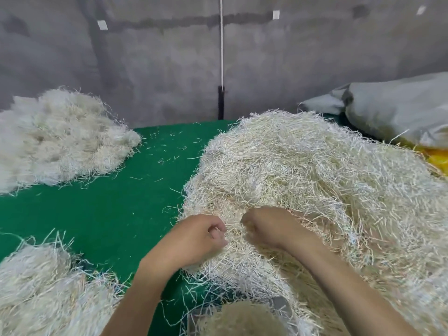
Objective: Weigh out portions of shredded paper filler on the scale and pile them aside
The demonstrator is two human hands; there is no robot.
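Observation:
A large heap of pale shredded paper filler (315,180) fills the right half of the green mat (109,214). My left hand (201,236) and my right hand (269,226) are side by side at the heap's near left edge, fingers curled into the strands and gripping shreds. At the bottom centre, a grey scale (281,309) shows only as corners, mostly covered by a small mound of filler (240,318).
Two separate piles of filler lie on the mat: one at the far left (55,139), one at the near left (41,294). A grey bag (400,110) over something yellow (438,158) sits at the far right. A grey wall stands behind.

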